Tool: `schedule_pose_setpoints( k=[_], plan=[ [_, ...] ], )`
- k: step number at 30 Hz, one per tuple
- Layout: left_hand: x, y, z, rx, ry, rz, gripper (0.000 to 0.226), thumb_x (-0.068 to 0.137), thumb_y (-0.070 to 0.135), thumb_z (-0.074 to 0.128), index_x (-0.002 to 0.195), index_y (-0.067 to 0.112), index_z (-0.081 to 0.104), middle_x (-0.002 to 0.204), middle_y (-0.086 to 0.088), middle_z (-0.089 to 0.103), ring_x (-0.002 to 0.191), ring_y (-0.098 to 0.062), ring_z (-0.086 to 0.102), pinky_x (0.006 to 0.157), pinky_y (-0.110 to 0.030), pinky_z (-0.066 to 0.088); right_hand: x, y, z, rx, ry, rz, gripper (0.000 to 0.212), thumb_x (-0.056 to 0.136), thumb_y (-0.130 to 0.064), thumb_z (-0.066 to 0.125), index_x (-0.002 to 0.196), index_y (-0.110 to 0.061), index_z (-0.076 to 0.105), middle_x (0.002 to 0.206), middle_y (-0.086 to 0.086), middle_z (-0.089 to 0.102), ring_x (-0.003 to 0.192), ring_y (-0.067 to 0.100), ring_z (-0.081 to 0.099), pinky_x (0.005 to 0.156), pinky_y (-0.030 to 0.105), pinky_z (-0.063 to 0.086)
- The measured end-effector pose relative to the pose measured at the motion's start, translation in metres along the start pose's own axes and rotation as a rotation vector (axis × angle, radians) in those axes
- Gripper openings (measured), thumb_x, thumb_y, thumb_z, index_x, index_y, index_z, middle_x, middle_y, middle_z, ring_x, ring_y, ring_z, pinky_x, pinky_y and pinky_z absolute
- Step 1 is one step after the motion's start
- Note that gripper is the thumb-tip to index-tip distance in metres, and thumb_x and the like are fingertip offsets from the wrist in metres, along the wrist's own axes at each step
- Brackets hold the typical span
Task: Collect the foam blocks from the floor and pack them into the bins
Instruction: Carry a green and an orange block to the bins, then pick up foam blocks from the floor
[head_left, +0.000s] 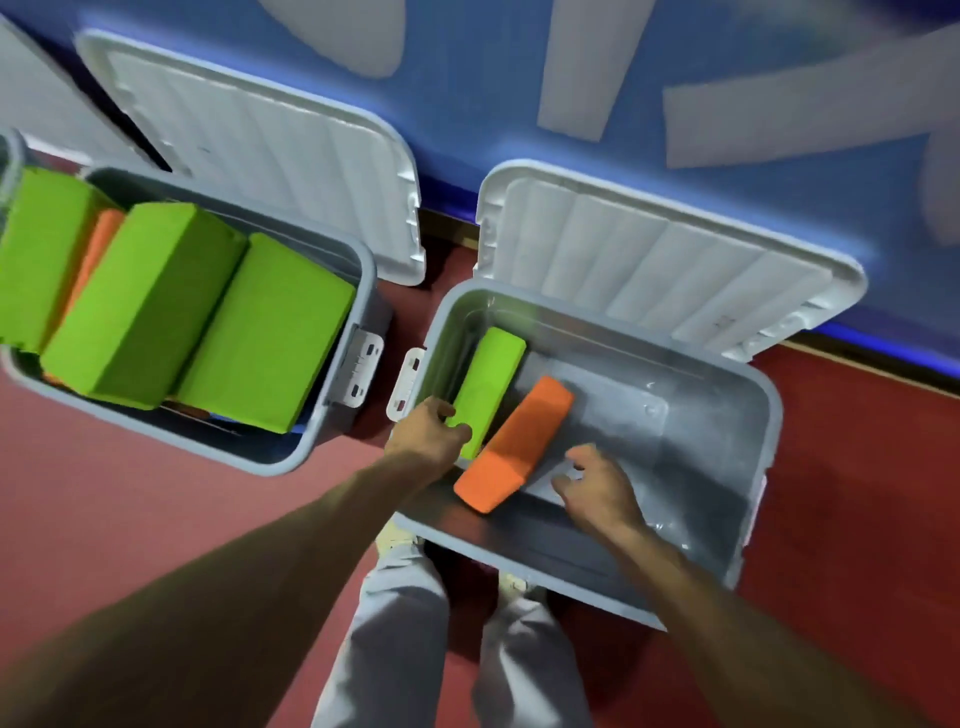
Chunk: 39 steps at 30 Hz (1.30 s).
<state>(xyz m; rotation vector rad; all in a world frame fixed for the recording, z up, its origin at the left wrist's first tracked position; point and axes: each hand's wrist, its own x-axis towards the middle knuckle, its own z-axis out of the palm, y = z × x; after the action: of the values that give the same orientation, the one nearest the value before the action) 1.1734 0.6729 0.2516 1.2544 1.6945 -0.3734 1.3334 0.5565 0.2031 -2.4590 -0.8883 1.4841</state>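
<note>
Head view showed the neighbouring bin (363, 280), left of the right bin (753, 415), nearly full, while inside the barely filled right bin the left hand (426, 431) curled its fingers round a green block (491, 384) and the right hand (597, 488) held its fingers spread just beside an orange block (519, 441).

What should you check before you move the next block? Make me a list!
1. Left hand grips the green block: ok.
2. Right hand holds nothing: ok.
3. Orange block lying flat: cannot tell.
4. Room in the right bin: ok.
5. Room in the left bin: not ok, heaped full.
6. Right bin's lid open: ok.
</note>
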Motion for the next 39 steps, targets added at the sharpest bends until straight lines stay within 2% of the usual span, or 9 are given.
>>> schedule_pose_setpoints(
  k=[4, 7, 10, 14, 19, 27, 30, 34, 39],
  plan=[
    [-0.078, 0.032, -0.057, -0.279, 0.011, 0.047, 0.050, 0.072, 0.027, 0.062, 0.118, 0.012, 0.059, 0.111, -0.014, 0.068, 0.097, -0.029, 0.066, 0.088, -0.036, 0.053, -0.044, -0.055, -0.065, -0.048, -0.047, -0.070, 0.033, 0.085, -0.013, 0.061, 0.118, -0.011, 0.061, 0.120, 0.008, 0.064, 0.112, 0.024, 0.059, 0.095, 0.028, 0.045],
    [-0.142, 0.043, -0.097, -0.426, 0.060, 0.074, 0.032, 0.078, 0.021, 0.063, 0.109, 0.010, 0.061, 0.097, -0.012, 0.068, 0.083, -0.028, 0.064, 0.082, -0.041, 0.052, -0.087, -0.100, -0.100, -0.103, -0.049, -0.161, 0.024, 0.085, -0.014, 0.058, 0.108, -0.014, 0.064, 0.113, 0.005, 0.068, 0.109, 0.022, 0.061, 0.085, 0.025, 0.045],
    [-0.208, 0.037, -0.129, -0.511, 0.085, 0.090, 0.030, 0.075, 0.023, 0.062, 0.102, 0.012, 0.060, 0.084, -0.011, 0.064, 0.074, -0.026, 0.061, 0.078, -0.044, 0.055, -0.140, -0.142, -0.114, -0.163, -0.080, -0.228, 0.028, 0.086, -0.015, 0.055, 0.113, -0.014, 0.064, 0.117, 0.006, 0.067, 0.112, 0.024, 0.059, 0.090, 0.026, 0.042],
    [-0.279, -0.005, -0.155, -0.555, 0.199, 0.078, 0.012, 0.088, 0.015, 0.060, 0.099, 0.014, 0.061, 0.090, -0.008, 0.065, 0.081, -0.023, 0.062, 0.083, -0.032, 0.050, -0.209, -0.182, -0.102, -0.252, -0.181, -0.330, 0.027, 0.086, -0.019, 0.059, 0.111, -0.016, 0.066, 0.117, 0.005, 0.067, 0.111, 0.025, 0.059, 0.092, 0.029, 0.044],
    [-0.370, -0.091, -0.153, -0.672, 0.356, -0.024, 0.002, 0.085, 0.023, 0.062, 0.087, 0.022, 0.061, 0.093, -0.008, 0.065, 0.087, -0.024, 0.063, 0.084, -0.034, 0.050, -0.293, -0.203, -0.064, -0.334, -0.298, -0.524, 0.014, 0.087, -0.019, 0.061, 0.097, -0.011, 0.069, 0.097, 0.005, 0.070, 0.100, 0.025, 0.063, 0.080, 0.028, 0.044],
    [-0.542, -0.237, -0.065, -0.876, 0.518, -0.159, 0.035, 0.091, 0.021, 0.059, 0.125, 0.011, 0.058, 0.115, -0.006, 0.063, 0.102, -0.021, 0.061, 0.087, -0.025, 0.044, -0.448, -0.181, 0.011, -0.651, -0.472, -0.859, 0.018, 0.082, -0.034, 0.073, 0.091, -0.020, 0.065, 0.089, 0.001, 0.064, 0.083, 0.015, 0.056, 0.074, 0.022, 0.038],
    [-0.636, -0.294, -0.010, -0.942, 0.629, -0.245, 0.042, 0.090, 0.026, 0.062, 0.130, 0.015, 0.053, 0.117, -0.001, 0.062, 0.103, -0.017, 0.057, 0.087, -0.022, 0.040, -0.532, -0.153, 0.051, -0.845, -0.567, -1.040, 0.020, 0.080, -0.037, 0.074, 0.089, -0.022, 0.065, 0.096, 0.003, 0.068, 0.090, 0.020, 0.061, 0.080, 0.027, 0.045],
    [-0.763, -0.374, 0.072, -1.013, 0.783, -0.439, 0.044, 0.089, 0.031, 0.063, 0.129, 0.015, 0.055, 0.126, -0.003, 0.060, 0.108, -0.017, 0.056, 0.092, -0.024, 0.041, -0.649, -0.099, 0.112, -1.153, -0.735, -1.242, 0.037, 0.084, -0.043, 0.068, 0.110, -0.017, 0.065, 0.109, 0.001, 0.066, 0.102, 0.019, 0.060, 0.085, 0.026, 0.045],
    [-0.885, -0.441, 0.188, -1.195, 0.993, -0.698, 0.018, 0.089, 0.030, 0.063, 0.105, 0.021, 0.064, 0.111, 0.003, 0.061, 0.101, -0.013, 0.054, 0.087, -0.023, 0.037, -0.780, -0.025, 0.186, -1.456, -0.960, -1.520, 0.047, 0.086, -0.042, 0.066, 0.123, -0.013, 0.059, 0.119, 0.005, 0.063, 0.099, 0.018, 0.058, 0.081, 0.021, 0.041]
  ],
)
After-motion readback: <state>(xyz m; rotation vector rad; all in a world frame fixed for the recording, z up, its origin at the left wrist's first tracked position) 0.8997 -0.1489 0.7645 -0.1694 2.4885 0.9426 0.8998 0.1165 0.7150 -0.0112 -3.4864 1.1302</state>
